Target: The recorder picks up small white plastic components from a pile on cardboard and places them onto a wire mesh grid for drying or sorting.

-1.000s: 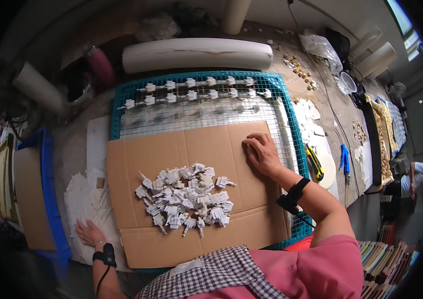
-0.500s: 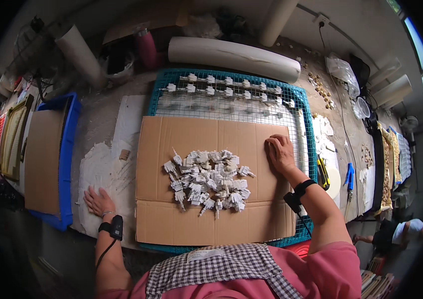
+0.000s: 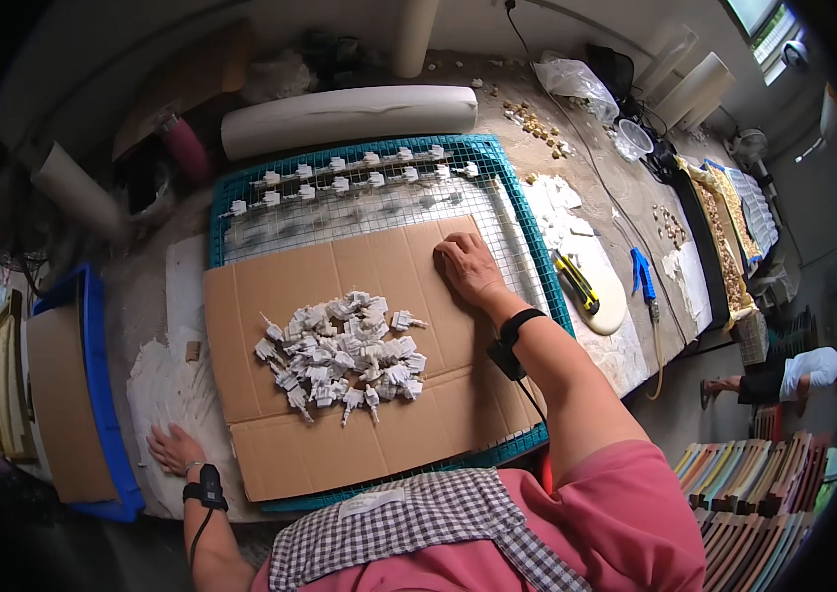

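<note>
A heap of small white pieces with thin protruding tips (image 3: 344,357) lies in the middle of a flat brown cardboard sheet (image 3: 280,459). The sheet rests on a teal-framed wire mesh rack (image 3: 548,296). My right hand (image 3: 470,266) leans on the sheet's far right corner, its fingers loosely bent with the tips on the cardboard, holding nothing that I can see. To the left of the sheet, my left hand (image 3: 176,450) lies flat on the white-smeared tabletop (image 3: 157,385), fingers spread. More white pieces (image 3: 376,180) stand in rows on the far part of the mesh.
A thick white roll (image 3: 349,116) lies behind the rack. On the right are a yellow and black utility knife (image 3: 577,284) and a blue air gun (image 3: 643,274) with its hose. A blue tray (image 3: 93,355) holding cardboard stands at the left. Another person (image 3: 801,380) is at the far right.
My view has swung to the right, so the whole bench appears shifted left and tilted. Both hands keep their places on the cardboard and tabletop, and the heap looks the same.
</note>
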`<state>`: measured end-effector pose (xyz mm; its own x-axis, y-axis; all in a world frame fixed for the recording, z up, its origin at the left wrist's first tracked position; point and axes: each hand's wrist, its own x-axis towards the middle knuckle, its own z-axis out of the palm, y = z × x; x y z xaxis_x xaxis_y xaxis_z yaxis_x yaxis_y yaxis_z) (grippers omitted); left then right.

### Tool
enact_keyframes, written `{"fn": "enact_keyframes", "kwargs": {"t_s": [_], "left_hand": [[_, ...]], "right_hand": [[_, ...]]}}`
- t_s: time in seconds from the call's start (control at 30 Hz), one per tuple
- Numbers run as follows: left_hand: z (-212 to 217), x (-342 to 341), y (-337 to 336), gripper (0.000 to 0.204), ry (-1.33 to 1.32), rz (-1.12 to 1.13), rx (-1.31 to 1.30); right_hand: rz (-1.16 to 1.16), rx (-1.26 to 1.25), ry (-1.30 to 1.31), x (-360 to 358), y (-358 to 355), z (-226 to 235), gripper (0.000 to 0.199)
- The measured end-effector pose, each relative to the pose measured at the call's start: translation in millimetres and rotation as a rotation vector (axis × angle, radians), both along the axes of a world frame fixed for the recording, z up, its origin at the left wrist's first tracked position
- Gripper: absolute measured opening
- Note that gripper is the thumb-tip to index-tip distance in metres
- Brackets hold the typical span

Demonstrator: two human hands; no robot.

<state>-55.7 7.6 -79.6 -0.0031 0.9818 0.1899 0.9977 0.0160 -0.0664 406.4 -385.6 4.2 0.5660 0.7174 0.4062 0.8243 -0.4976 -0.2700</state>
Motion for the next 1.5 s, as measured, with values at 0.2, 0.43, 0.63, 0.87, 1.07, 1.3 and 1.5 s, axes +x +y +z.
{"fn": "enact_keyframes", "kwargs": {"t_s": [0.2, 0.43, 0.63, 0.87, 1.07, 1.3, 1.5], "left_hand": [[-4.9, -4.8, 0.0, 0.049, -0.002, 0.019, -0.019], [0.1, -3.9, 2.8, 0.049, -0.004, 0.015, -0.013], [-4.4, -0.2, 2.8, 0.049, -0.043, -0.004, 0.011], [1.0, 3.9, -3.4, 0.048, -0.028, 0.015, 0.003], [0.0, -2.1, -3.5, 0.048, -0.032, 0.000, 0.032], [-3.1, -1.6, -3.8, 0.048, -0.057, -0.020, 0.021], [16.4, 17.1, 34.5, 0.051, -0.671, -0.139, -0.165]], "right_hand": [[0.003, 0.047, -0.028, 0.3, -1.9, -5.2, 0.020], [-0.004, 0.042, -0.004, 1.1, 2.4, -12.7, 0.019], [0.033, 0.058, -0.001, 6.5, 0.0, -2.4, 0.021], [0.041, 0.127, 0.327, -14.0, 10.7, 20.0, 0.025], [0.384, -0.243, 0.367, -74.1, 36.5, 47.5, 0.025], [0.112, -0.151, 0.625, -64.9, 22.2, 40.3, 0.020], [-0.011, -0.257, 0.415, -56.9, 21.2, 55.3, 0.026]]}}
